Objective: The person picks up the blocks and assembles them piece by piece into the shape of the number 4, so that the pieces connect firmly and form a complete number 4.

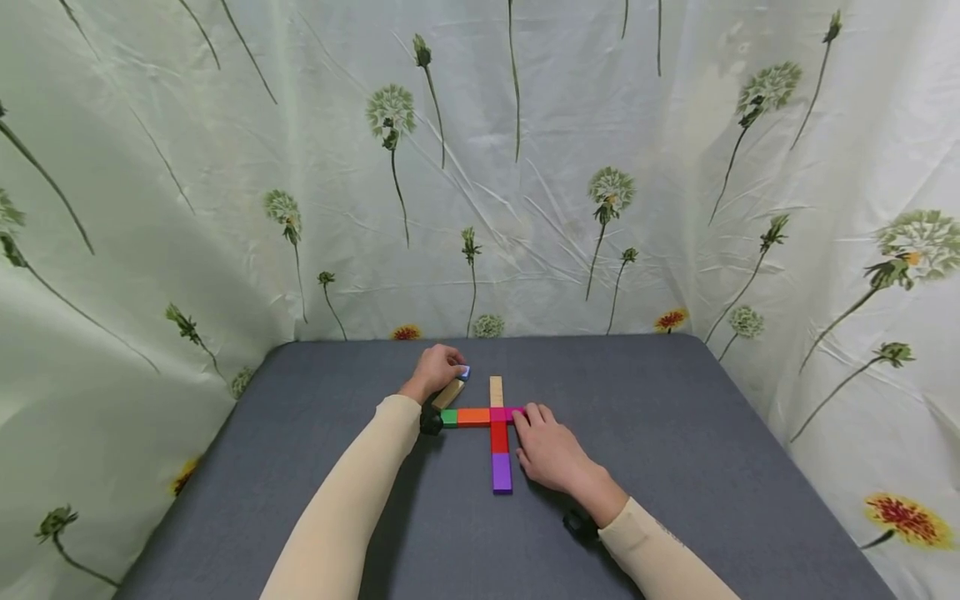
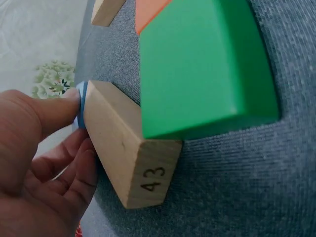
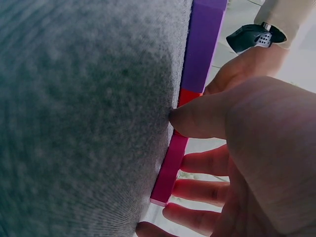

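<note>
With thumb and fingertips, my left hand (image 1: 437, 367) pinches a small blue block (image 1: 465, 372), held against the far end of a slanting wooden block (image 2: 116, 133) marked 43. That wooden block's near end meets the green block (image 2: 197, 74). My right hand (image 1: 553, 450) lies with relaxed fingers on the magenta block (image 3: 169, 170), its thumb beside the red block (image 1: 499, 437). The blocks form a cross: green and orange (image 1: 474, 417) to the left, a pink block (image 1: 498, 414) in the middle, magenta right, red and purple (image 1: 502, 473) nearer me.
A second wooden block (image 1: 496, 390) extends from the cross toward the back. Everything sits on a dark grey cloth-covered table (image 1: 637, 392). Behind and at both sides hangs a pale curtain (image 1: 540, 208) with dandelion prints.
</note>
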{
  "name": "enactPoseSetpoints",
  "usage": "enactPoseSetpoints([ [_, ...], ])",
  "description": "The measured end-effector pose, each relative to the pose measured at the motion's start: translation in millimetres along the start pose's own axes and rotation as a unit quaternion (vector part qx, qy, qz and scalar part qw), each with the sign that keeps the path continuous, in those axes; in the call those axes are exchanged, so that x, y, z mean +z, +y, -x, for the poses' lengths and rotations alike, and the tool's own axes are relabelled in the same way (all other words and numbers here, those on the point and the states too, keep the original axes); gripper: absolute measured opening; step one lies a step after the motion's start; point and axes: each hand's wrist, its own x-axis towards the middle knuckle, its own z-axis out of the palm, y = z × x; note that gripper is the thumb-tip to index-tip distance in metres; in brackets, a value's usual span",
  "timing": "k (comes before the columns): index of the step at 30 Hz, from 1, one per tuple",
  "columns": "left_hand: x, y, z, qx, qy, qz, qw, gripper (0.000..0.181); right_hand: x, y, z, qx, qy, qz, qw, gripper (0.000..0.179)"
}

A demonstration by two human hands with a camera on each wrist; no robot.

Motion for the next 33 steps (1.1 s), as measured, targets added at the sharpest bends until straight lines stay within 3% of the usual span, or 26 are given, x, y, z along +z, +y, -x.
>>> enactPoseSetpoints([
  [8,-0.8,-0.4,3.2,0.015,-0.043,0.015,0.9989,0.017,-2.3,-1.2,0.6,0.008,-0.006,-0.005,0.9999,0.061],
  [15,-0.6,-0.9,6.0,0.018,-0.054,0.013,0.9983,0.016,-1.1,-1.5,1.5,0.008,-0.008,-0.009,0.9999,0.061],
  [33,1.0,-4.2,9.8,0.028,-0.029,0.016,0.9991,0.017,-3.9,-1.3,1.9,0.002,-0.003,-0.002,1.0000,0.059],
])
